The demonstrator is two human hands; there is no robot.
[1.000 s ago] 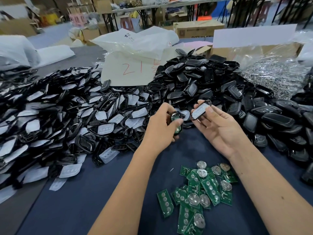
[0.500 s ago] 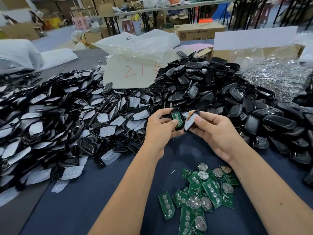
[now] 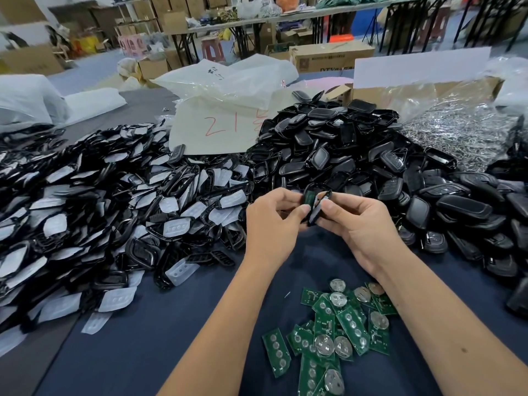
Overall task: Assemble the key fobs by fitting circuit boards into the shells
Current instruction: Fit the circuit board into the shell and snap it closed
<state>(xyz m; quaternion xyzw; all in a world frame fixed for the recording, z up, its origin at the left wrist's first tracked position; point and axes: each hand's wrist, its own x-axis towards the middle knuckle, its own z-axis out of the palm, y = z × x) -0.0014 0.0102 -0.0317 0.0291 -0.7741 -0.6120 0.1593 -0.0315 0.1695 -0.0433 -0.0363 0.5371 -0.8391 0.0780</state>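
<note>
- Black plastic shell half with a green circuit board seated in it (image 3: 308,198), pinched by the left hand (image 3: 273,224) between thumb and curled fingers, held above the table's near edge of the piles.
- Second black shell half with a translucent white button pad (image 3: 318,208), gripped by the right hand (image 3: 361,224), tilted and touching the first half edge to edge; whether the two are latched cannot be told.
- Loose heap of green circuit boards with round silver coin cells (image 3: 340,335), lying on the dark blue table cover (image 3: 171,338) just below the right forearm.
- Large pile of black shell halves fitted with white button pads (image 3: 114,212), spread to the left of the hands.
- Mound of glossy black shell backs (image 3: 343,150), behind and to the right of the hands.
- Translucent white plastic bag marked with red numerals (image 3: 223,121), resting between the two piles at the rear.
- Clear bag of small silvery metal parts (image 3: 463,130), at the far right.
</note>
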